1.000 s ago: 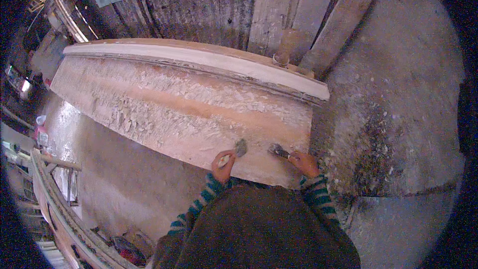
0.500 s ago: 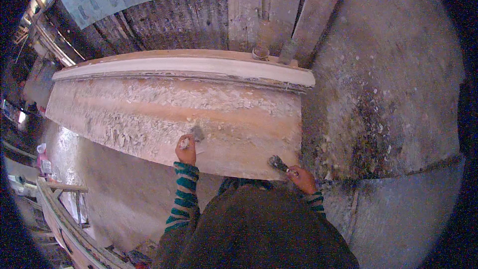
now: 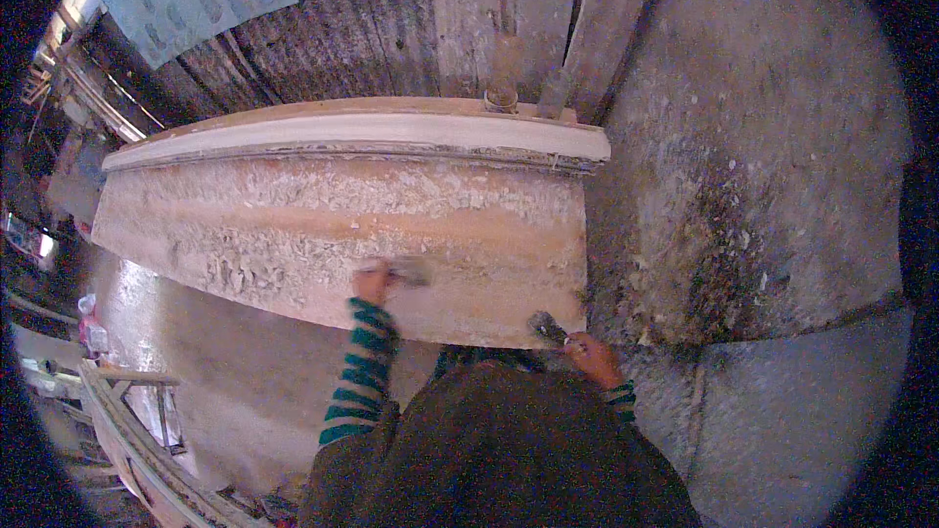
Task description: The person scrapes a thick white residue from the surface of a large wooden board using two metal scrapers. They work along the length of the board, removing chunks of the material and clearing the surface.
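Note:
A long wooden board, strewn with crumbs and flakes of pale plaster-like material, stretches across in front of me. My left hand is closed on the handle of a scraper; motion smears both, over the board's near middle. Whether the blade touches the wood cannot be made out. At the near right corner, my right hand is closed round a second, dark-bladed scraper, its head pointing up and left over the board's edge.
A long white moulding runs along the board's far side, with a small round container behind its right end. Planks and corrugated sheeting stand beyond. Debris litters the floor at right. A wooden frame lies lower left.
My left hand's scraper has swung to the right and is now blurred, its blade farther right over the board. My right hand has barely moved. The whole view has shifted slightly.

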Demonstrator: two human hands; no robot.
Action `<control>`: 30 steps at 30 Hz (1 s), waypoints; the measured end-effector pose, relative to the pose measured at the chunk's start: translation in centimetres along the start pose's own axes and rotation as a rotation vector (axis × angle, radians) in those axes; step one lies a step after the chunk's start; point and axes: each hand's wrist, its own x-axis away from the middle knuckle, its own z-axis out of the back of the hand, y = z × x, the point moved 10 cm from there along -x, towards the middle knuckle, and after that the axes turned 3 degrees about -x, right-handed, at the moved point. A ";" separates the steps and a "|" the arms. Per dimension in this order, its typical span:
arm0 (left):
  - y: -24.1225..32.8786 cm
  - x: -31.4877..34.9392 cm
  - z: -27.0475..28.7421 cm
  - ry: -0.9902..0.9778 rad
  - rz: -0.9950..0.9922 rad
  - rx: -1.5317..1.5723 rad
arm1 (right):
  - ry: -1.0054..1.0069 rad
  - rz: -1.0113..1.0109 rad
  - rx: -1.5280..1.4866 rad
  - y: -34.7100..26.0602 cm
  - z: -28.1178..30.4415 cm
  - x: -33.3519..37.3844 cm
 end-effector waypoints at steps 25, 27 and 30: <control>-0.6 17.0 9.9 0.452 -0.029 0.328 | -0.150 0.110 0.275 -16.2 -8.0 -8.2; -0.7 17.8 8.9 0.507 -0.082 0.435 | -0.162 0.117 0.308 -15.2 -8.4 -6.6; -4.5 16.3 6.1 0.397 -0.001 0.557 | -0.054 0.229 0.276 -16.2 -9.6 -6.6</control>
